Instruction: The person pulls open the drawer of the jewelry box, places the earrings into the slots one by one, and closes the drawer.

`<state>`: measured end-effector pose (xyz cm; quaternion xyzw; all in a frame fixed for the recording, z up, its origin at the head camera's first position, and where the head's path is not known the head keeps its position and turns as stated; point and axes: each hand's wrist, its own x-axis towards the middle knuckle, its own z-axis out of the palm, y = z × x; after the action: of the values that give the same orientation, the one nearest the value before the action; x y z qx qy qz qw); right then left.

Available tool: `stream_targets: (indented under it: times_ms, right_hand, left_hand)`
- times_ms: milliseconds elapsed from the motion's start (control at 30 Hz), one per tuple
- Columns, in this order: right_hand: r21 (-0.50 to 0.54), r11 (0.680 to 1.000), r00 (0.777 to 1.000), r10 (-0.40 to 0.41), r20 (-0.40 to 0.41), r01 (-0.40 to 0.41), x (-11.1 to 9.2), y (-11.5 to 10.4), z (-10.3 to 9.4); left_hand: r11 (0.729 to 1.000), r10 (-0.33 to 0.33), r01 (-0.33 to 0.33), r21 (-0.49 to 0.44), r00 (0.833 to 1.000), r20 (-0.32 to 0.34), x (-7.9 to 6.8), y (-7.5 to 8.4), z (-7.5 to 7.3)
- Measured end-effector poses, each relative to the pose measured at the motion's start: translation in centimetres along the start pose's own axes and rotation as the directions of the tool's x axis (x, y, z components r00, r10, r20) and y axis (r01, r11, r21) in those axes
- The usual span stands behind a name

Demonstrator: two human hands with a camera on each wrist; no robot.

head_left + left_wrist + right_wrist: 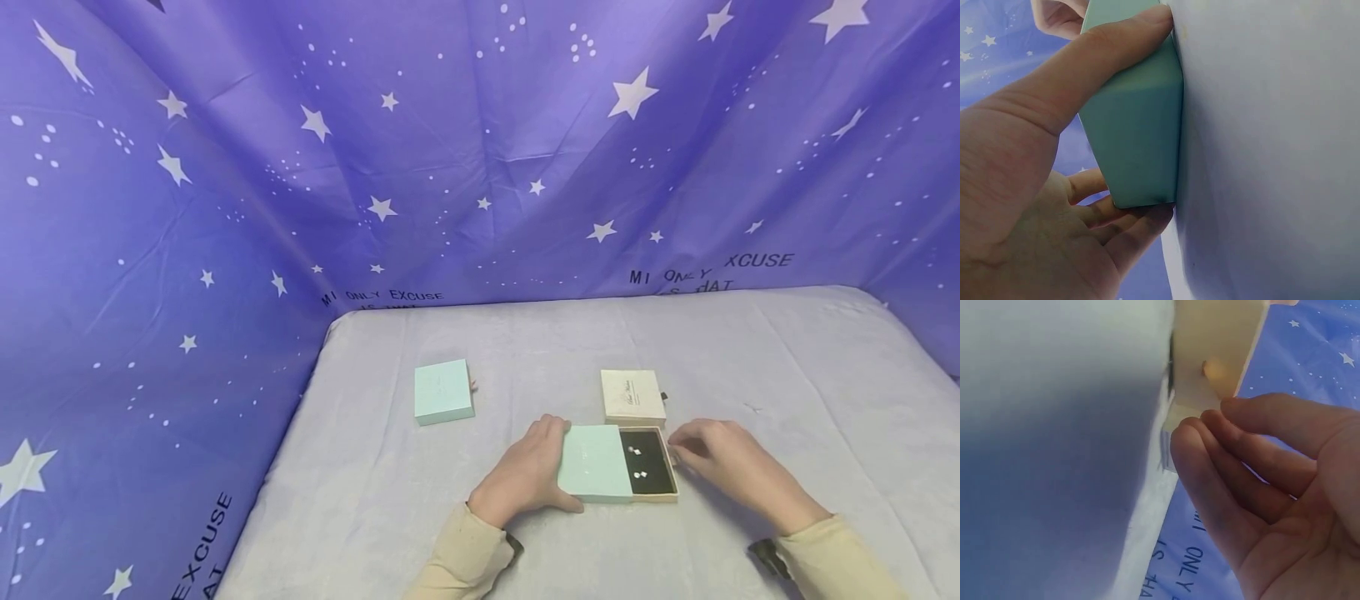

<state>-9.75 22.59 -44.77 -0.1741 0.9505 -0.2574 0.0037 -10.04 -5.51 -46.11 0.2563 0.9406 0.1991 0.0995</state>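
Note:
My left hand [525,467] grips a mint-green jewelry box [596,462], thumb along the near side and fingers at the far side. In the left wrist view the green sleeve [1135,144] sits between thumb and fingers, low on the cloth. Its drawer [655,498] is slid partway out to the right, showing a black insert [654,446] with small shiny earrings on it. At the drawer's right end, my right hand [723,458] pinches the ribbon pull [1213,378] at its tip, as the right wrist view shows.
A cream box [632,396] with dark print and a dark tab lies just behind the green one. Farther left on the pale cloth-covered table [360,500] is another mint-green box [442,392] with an orange-brown tab. A purple star-patterned curtain [480,150] hangs behind and beside the table.

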Motion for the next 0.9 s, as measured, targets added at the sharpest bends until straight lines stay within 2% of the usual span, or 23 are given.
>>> stream_targets:
  times_ms: [267,600,900]
  right_hand:
    - [0.042,0.999,1.0,-0.004,0.014,0.003,-0.2,0.4,0.4]
    - [0.097,0.995,0.99,0.009,0.14,-0.023,-0.2,0.9,0.1]
    - [0.141,0.99,0.983,0.006,0.184,-0.032,-0.3,1.7,0.3]
  left_hand:
    - [1.0,0.0,0.0,0.005,1.0,0.0,-0.1,-0.1,0.0]
    - [1.0,-0.001,0.001,0.013,1.0,0.0,0.0,0.0,-0.1]
    - [1.0,0.007,-0.007,0.017,1.0,-0.002,-0.1,0.0,-0.1]
